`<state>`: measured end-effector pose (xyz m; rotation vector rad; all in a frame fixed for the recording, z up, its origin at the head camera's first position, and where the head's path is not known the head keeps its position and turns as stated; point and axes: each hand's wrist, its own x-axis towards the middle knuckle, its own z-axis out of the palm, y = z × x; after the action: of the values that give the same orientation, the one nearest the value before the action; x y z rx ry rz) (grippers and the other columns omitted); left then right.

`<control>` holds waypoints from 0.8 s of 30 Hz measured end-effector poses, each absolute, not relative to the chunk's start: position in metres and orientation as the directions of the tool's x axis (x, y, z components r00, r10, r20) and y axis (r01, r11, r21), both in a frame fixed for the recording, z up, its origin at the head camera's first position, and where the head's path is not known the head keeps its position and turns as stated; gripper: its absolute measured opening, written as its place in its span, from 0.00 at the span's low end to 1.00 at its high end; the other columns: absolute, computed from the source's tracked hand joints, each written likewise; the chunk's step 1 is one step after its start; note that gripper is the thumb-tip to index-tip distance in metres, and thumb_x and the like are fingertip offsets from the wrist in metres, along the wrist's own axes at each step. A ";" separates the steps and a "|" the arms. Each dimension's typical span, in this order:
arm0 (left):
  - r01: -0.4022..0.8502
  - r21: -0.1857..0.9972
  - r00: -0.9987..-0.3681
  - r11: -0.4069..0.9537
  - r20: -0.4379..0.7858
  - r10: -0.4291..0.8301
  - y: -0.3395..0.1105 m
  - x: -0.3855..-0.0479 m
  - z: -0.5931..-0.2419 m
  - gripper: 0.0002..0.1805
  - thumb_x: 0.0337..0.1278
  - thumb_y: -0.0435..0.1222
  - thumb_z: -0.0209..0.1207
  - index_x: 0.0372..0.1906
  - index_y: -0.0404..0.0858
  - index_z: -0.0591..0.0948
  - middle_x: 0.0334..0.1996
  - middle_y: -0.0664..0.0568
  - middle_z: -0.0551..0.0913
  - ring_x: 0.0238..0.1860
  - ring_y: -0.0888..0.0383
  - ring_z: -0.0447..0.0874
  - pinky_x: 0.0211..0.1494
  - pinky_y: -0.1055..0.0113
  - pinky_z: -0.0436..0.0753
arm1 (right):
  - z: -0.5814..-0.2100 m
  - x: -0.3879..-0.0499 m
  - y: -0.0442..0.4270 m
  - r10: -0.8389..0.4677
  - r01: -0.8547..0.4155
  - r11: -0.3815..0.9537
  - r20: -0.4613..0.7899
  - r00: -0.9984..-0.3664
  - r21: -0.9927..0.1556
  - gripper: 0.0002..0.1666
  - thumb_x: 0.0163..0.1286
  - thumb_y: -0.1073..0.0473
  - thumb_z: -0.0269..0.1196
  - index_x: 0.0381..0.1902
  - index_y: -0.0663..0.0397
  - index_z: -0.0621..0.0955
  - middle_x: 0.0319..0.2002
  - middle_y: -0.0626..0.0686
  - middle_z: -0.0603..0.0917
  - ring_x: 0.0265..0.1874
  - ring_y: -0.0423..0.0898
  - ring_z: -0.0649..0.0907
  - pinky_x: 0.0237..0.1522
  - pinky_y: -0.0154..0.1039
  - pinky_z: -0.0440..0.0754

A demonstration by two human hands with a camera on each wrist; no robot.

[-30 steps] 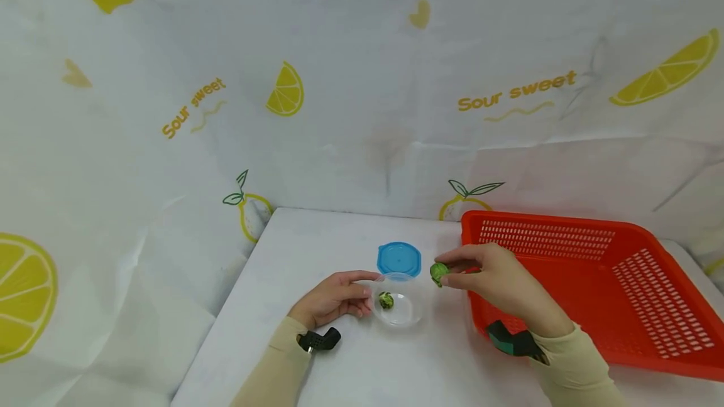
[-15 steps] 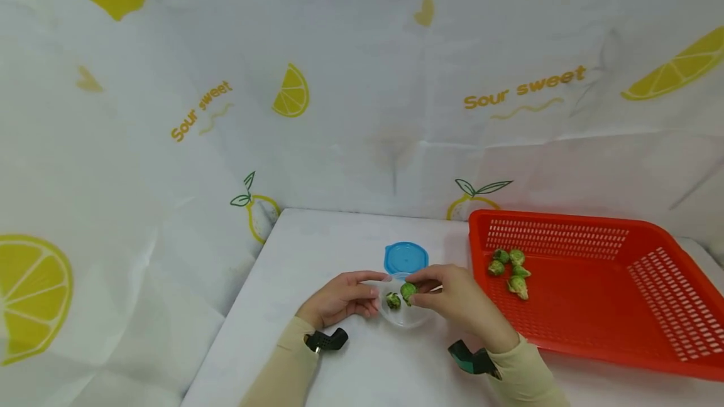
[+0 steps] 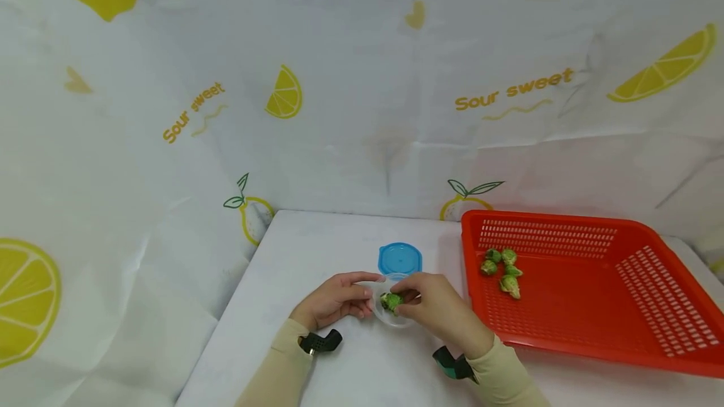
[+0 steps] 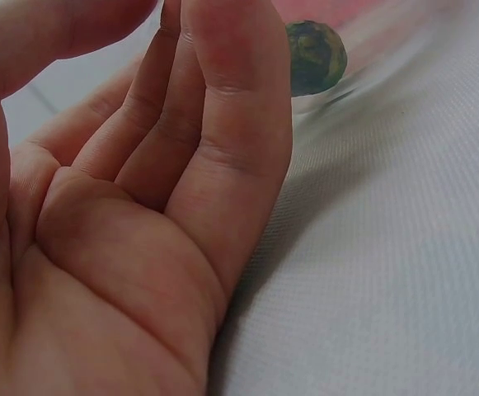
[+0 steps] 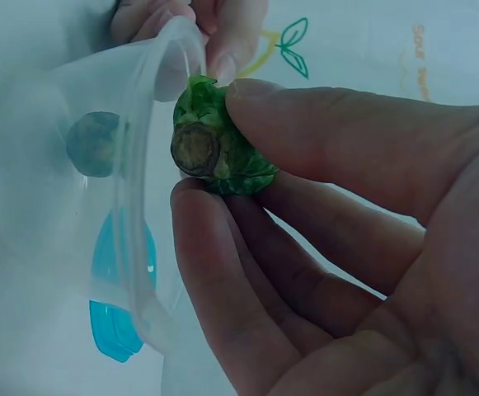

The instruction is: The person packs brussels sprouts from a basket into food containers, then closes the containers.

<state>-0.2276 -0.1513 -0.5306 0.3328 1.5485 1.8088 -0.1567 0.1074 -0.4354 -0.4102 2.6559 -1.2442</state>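
In the head view my right hand (image 3: 444,313) pinches a green Brussels sprout (image 5: 231,153) between thumb and fingertips, over the clear plastic container (image 5: 144,206). The right wrist view shows its brown cut stem end facing out, just beside the container's rim. Another Brussels sprout (image 5: 96,144) lies inside the container, seen through the wall. My left hand (image 3: 334,299) holds the container at its left side, with the fingers bent along it. In the left wrist view a sprout shows past the fingers (image 4: 243,115); the hold on the rim is hidden there.
A blue lid (image 3: 400,259) lies flat on the white table (image 3: 328,237) behind the container. To the right stands a red basket (image 3: 594,306) with several Brussels sprouts (image 3: 510,286) in its left part. A lemon-print cloth (image 3: 351,80) hangs behind.
My right hand has moved left from the basket's edge to over the container, carrying the sprout, and lowered it there. The left hand has stayed at the container.
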 end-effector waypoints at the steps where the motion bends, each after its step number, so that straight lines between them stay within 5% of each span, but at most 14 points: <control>1: -0.352 0.936 -0.708 -0.018 -0.253 0.660 -0.152 -0.227 -0.531 0.27 0.79 0.34 0.60 0.77 0.38 0.75 0.34 0.53 0.90 0.35 0.62 0.89 0.45 0.71 0.90 | -0.436 -0.157 0.106 -0.325 -0.173 0.619 -0.049 -0.945 -0.766 0.16 0.64 0.62 0.79 0.49 0.53 0.92 0.42 0.47 0.90 0.39 0.41 0.85 0.44 0.40 0.91; 24: -0.362 0.931 -0.702 -0.053 -0.234 0.673 -0.153 -0.227 -0.532 0.27 0.78 0.33 0.60 0.77 0.37 0.74 0.34 0.53 0.90 0.35 0.63 0.89 0.45 0.71 0.90 | -0.449 -0.161 0.098 -0.388 -0.239 0.645 -0.043 -0.921 -0.726 0.14 0.63 0.64 0.80 0.47 0.56 0.92 0.41 0.49 0.90 0.36 0.42 0.83 0.40 0.39 0.90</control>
<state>-0.2273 -0.1526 -0.5322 0.3425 1.5053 1.8368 -0.1607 0.0977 -0.4486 -0.5145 2.6696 -1.1353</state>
